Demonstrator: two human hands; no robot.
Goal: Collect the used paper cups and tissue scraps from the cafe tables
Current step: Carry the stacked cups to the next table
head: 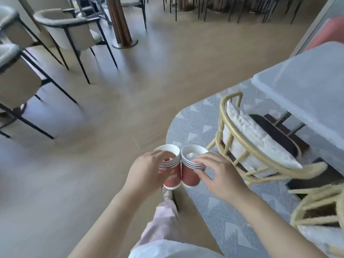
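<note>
Gripping red paper cups, the left hand (147,169) holds the left stack (172,178), the right hand (220,176) the right stack (189,176), stacks touching.

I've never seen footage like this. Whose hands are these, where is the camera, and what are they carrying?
There is no machine here. A person wears one wide-angle camera on the head, which looks forward and down, so you see their own arms from above. The left hand grips the left stack of red paper cups, nested one inside another. The right hand grips the right stack, and the two stacks touch side by side. Something white and crumpled, likely tissue, lies in the top cup of the right stack. The person stands on a wooden floor at the edge of a patterned rug. To the right are a gold-framed chair and the corner of a pale table. Grey chairs stand at the left.
</note>
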